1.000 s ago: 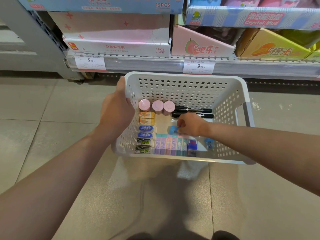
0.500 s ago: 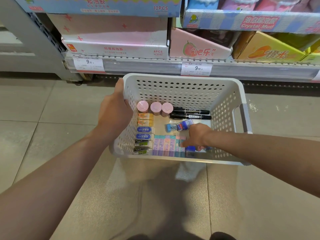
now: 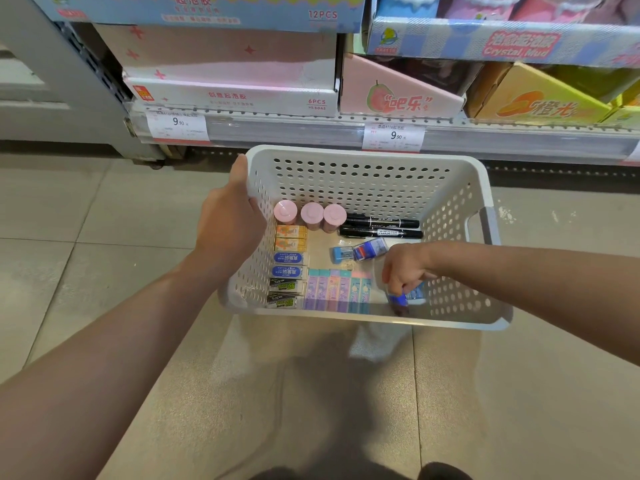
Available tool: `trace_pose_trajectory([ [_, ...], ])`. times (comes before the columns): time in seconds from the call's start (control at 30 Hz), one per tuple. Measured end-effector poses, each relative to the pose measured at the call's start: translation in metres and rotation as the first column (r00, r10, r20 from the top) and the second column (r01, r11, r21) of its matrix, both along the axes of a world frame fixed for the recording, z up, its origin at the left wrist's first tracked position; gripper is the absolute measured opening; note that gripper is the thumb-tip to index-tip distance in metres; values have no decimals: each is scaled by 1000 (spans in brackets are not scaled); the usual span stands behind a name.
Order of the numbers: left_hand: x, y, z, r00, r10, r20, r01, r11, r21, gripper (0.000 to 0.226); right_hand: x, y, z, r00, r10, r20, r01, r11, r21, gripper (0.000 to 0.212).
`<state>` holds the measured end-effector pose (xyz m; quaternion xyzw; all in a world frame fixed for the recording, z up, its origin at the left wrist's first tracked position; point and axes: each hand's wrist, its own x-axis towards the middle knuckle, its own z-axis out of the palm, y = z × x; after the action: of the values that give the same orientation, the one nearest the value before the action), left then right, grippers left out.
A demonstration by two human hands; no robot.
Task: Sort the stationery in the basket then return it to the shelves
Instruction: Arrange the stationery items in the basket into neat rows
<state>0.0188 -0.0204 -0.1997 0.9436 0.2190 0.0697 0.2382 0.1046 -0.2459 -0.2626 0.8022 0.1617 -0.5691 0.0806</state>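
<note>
Shop aisle, beige tiled floor [image 3: 104, 237], low shelf [image 3: 311, 131] of boxed goods with price tags [image 3: 393, 136] along its edge. We hold a white perforated basket [image 3: 363, 161] over the floor in front of that shelf.

Our right hand [image 3: 403, 268] reaches in over the basket's right wall, fingertips [image 3: 398, 289] bunched downward and pinching a small blue item [image 3: 398, 299] at the near right corner; a light-blue piece [image 3: 417, 293] sits just beside it, partly hidden by the fingers, so we cannot tell if it is gripped too. Our left hand [image 3: 228, 223] wraps the left rim, thumb [image 3: 240, 168] up along the outside corner, remaining fingers out of sight.

Inside, sorted:
- three pink round-capped pots [image 3: 311, 214] upright in a row at the far left
- two black markers [image 3: 381, 227] lying side by side right of them
- a column of boxed erasers [image 3: 289, 263] down the left wall, orange, blue, then green-black
- a row of pastel packs [image 3: 337, 289] along the near wall
- a blue sharpener [image 3: 341, 254] and a blue-red pack [image 3: 370, 249] loose in the middle, touching.
</note>
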Motion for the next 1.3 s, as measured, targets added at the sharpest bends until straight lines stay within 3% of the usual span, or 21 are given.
trace_pose_trajectory([
  [0.13,0,-1,0,1000,-2,8,2,1000,-5,57,-2,-5,5,992,-103,73,90,983,160,34],
  [0.3,0,0,-2,1000,0,10,0,1000,-1,57,-6,1,-4,984,-151,91,141,984,109,37],
  [0.43,0,0,-1,1000,-8,12,8,1000,-2,55,-10,1,-3,952,67,298,-94,992,79,30],
  [0.53,0,0,-1,1000,-18,17,18,1000,-3,53,-13,-1,-3,932,156,326,-178,983,38,28],
  [0.63,0,1,-3,1000,-11,10,12,1000,-10,53,-9,0,-7,954,90,286,-110,992,54,36],
  [0.77,1,1,-3,1000,-10,8,10,1000,-7,54,-4,2,-12,972,-121,201,97,987,129,38],
  [0.9,0,0,1,1000,-9,1,9,1000,-13,56,-8,-1,-13,956,-140,259,83,972,219,31],
  [1.13,-2,-3,4,1000,-16,7,16,1000,-21,53,-19,-1,-16,904,-136,405,37,969,243,29],
  [1.3,-1,-3,3,1000,-11,5,11,1000,-22,54,-22,-2,-15,906,-93,412,-5,973,230,31],
])
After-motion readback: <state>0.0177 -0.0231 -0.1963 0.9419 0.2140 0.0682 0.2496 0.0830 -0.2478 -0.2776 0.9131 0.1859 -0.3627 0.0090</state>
